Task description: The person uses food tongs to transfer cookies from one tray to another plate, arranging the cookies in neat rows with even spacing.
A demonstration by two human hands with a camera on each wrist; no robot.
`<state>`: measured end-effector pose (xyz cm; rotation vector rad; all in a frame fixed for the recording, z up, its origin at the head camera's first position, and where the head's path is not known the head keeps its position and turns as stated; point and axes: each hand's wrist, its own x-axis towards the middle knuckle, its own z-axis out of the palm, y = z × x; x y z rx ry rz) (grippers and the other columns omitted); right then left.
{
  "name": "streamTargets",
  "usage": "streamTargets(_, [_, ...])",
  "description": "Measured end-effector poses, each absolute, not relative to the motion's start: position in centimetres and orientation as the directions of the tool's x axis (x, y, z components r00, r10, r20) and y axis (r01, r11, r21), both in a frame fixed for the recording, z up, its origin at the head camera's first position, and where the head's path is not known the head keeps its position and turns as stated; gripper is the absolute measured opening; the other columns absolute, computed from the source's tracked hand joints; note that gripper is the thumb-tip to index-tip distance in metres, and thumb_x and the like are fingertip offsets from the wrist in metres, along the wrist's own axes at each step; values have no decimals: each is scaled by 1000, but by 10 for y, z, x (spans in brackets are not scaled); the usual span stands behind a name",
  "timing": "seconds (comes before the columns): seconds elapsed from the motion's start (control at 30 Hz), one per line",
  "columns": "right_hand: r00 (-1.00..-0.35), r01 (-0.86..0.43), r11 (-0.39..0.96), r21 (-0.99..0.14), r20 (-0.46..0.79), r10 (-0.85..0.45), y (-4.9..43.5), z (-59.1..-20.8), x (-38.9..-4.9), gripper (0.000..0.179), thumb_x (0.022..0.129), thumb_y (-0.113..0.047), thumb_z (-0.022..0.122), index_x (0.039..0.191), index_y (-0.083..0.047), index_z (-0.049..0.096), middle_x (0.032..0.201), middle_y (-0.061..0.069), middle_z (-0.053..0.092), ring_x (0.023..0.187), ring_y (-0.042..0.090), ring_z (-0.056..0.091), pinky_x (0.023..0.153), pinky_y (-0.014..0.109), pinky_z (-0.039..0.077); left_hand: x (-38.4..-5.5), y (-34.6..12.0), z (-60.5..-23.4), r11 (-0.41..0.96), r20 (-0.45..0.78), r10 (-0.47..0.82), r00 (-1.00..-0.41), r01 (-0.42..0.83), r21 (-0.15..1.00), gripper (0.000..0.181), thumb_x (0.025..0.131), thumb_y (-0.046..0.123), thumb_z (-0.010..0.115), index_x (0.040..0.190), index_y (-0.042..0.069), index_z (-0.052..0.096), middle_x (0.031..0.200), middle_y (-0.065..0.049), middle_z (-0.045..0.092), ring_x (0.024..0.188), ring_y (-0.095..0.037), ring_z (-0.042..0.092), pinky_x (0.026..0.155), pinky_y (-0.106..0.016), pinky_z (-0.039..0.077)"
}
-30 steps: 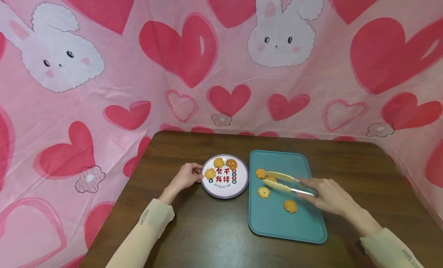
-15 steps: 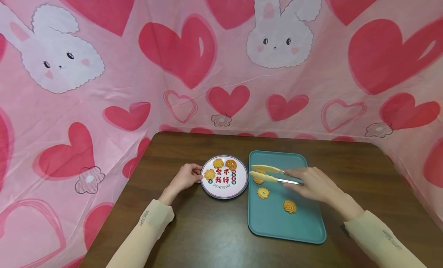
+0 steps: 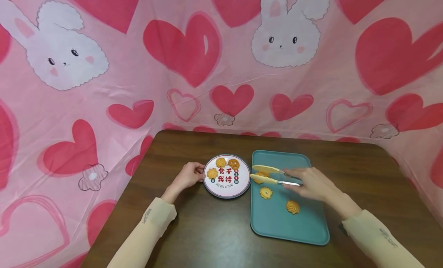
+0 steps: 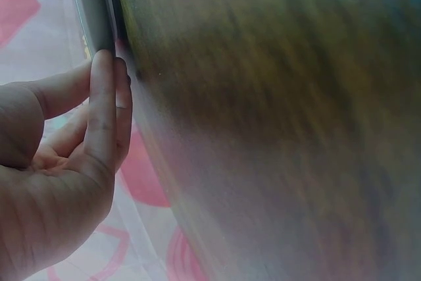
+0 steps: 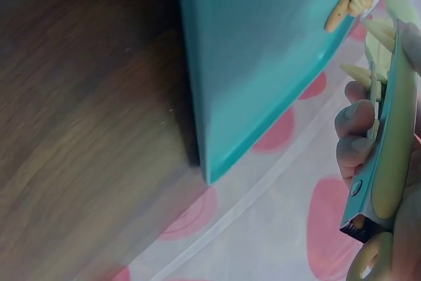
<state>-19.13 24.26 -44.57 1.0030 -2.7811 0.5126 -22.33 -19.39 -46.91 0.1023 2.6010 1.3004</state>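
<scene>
Left hand [image 3: 188, 175], thumb and fingers pinching the rim of one round white plate [image 3: 226, 190] with red characters, set on a brown table [image 3: 207, 222] and bearing a scalloped biscuit [image 3: 212, 173], a swirled biscuit [image 3: 220, 162] and a pretzel [image 3: 233, 163]. Just beside it, one teal tray [image 3: 287, 227], with a ring biscuit [image 3: 266, 193] nearer its left edge and a spiral biscuit [image 3: 292, 207] farther right. Above the tray, cream-tipped tongs [image 3: 271, 180], arms apart over partly hidden biscuits, gripped in the right hand [image 3: 313, 183].
</scene>
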Motion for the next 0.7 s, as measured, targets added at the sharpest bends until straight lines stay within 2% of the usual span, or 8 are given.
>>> streamTargets(0.2, [-786,-619,738,-269,228,-575,250,-447,-189,56,81,-36,83,127,-7,69,113,10,73,86,19,72,71,37,60,-224,-193,-469,611,-187,157,-970,-53,790,36,88,-1,73,123,-7,64,94,-13,64,75,-18,63,69,-30,60])
streamTargets(0.27, [-793,-610,745,-271,220,-569,252,-447,-188,57,80,-37,84,127,-7,69,113,10,72,78,12,71,67,31,59,-224,-193,-469,614,-187,154,-970,-54,787,36,88,0,73,123,-7,64,94,-13,64,75,-18,63,68,-29,59])
streamTargets(0.4, [-803,-596,752,-282,197,-563,255,-446,-186,59,81,-38,83,128,-6,68,114,11,72,62,-2,57,57,21,51,-224,-193,-469,621,-177,158,-971,-41,783,36,88,0,73,123,-8,64,93,-13,64,74,-18,63,67,-30,59])
streamTargets(0.47, [-810,-587,757,-288,186,-557,256,-445,-185,59,81,-39,83,129,-7,68,114,11,72,57,-5,50,53,19,47,-224,-194,-469,619,-179,154,-972,-46,784,36,88,-1,73,123,-7,65,93,-12,63,74,-18,62,67,-30,59])
streamTargets(0.57, [-810,-586,758,-288,184,-557,256,-445,-183,60,81,-39,82,129,-6,67,114,10,72,60,-2,54,55,21,49,-223,-193,-469,619,-181,151,-972,-50,784,36,88,-1,73,123,-7,65,93,-12,63,74,-18,62,67,-30,59])
streamTargets(0.7, [-806,-592,756,-280,189,-562,256,-446,-182,60,80,-39,83,128,-7,68,114,8,72,72,6,66,64,26,56,-223,-193,-469,622,-184,151,-971,-51,781,37,88,0,73,123,-6,65,93,-11,64,74,-17,61,67,-29,59])
